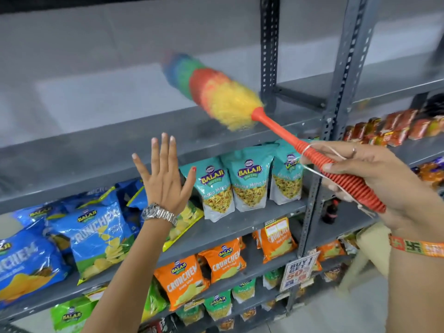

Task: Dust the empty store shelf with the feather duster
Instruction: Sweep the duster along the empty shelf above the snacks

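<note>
My right hand (374, 179) is wrapped around the ribbed red handle of the feather duster (216, 92), a loop of string trailing across the fingers, while my left hand (165, 176) is held up flat with fingers spread and holds nothing, in front of the empty shelf's front lip. From the right hand the duster's long axis runs up and to the left, its blurred rainbow head above the empty shelf (120, 140) and above my left hand. I judge the shelf's bare stretch lies leftward of the head, so the right hand would sweep that way.
</note>
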Available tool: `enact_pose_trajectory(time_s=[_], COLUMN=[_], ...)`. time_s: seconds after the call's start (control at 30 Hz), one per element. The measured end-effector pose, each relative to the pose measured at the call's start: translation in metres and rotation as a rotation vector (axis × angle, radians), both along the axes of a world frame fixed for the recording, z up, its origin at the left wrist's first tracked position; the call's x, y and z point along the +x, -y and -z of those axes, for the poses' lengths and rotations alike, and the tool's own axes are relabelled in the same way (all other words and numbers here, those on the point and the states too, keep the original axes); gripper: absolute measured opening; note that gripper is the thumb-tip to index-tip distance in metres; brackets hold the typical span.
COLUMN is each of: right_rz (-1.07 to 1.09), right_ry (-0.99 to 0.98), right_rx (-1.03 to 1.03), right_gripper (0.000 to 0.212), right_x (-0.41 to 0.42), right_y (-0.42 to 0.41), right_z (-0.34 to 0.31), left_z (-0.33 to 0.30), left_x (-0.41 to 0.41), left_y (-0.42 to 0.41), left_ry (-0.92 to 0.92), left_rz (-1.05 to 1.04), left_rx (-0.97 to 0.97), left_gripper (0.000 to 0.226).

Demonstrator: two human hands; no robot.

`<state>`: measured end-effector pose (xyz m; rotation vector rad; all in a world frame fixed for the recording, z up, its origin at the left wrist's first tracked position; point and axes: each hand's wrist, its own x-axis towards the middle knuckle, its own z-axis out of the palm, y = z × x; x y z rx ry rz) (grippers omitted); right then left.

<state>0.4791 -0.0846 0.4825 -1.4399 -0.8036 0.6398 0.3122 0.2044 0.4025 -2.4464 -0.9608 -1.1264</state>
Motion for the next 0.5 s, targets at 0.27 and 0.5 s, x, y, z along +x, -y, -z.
enact_pose_trajectory(time_s=[0.27, 0.5], right_rz=[0.289, 0.106], right_ry=[-0.031, -0.447], right_rx=[0.081, 0.151], right_gripper=[0.023, 0.041], right_x=[-0.022, -0.019], right_y=[-0.032, -0.073], right_z=[0.009, 0.021], left_z=[0.005, 0.011], left_x=[-0.009, -0.025], left_y=[-0.024, -0.042], left_ry=[-0.012, -0.032], left_rz=[-0.062, -0.115], left_rx=[-0.045, -0.079], left_gripper=[0.072, 0.072])
